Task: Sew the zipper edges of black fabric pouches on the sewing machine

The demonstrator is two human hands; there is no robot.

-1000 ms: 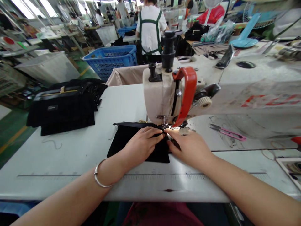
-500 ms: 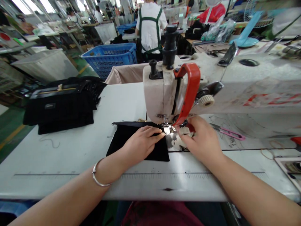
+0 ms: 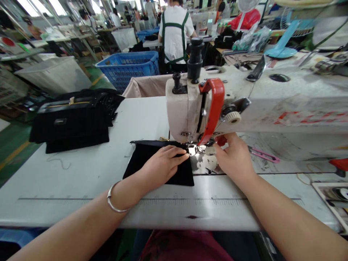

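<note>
My left hand [image 3: 165, 163] lies flat, fingers stretched out together, on a black fabric piece [image 3: 181, 177] with a zipper [image 3: 149, 143] along its far edge. Its fingertips are beside the presser foot [image 3: 192, 149] of the sewing machine [image 3: 181, 116]. To the right of the foot, my right hand [image 3: 235, 156] is closed, with thumb and fingers around a spot under the machine head. Something red [image 3: 221, 140] shows at those fingers; its kind is hidden. A red lever guard [image 3: 213, 108] curves down in front of the machine head.
A stack of black zippered pieces [image 3: 73, 123] lies on the table's left. A pink-handled cutter [image 3: 265, 154] is right of my right hand. Behind the table stand a blue basket [image 3: 127, 67] and a cloth-lined bin [image 3: 148, 86]. A person in a white shirt [image 3: 175, 36] is farther back.
My right hand has drawn slightly back to the right from the presser foot, uncovering more of the metal plate. My left hand and the black piece have stayed nearly in place.
</note>
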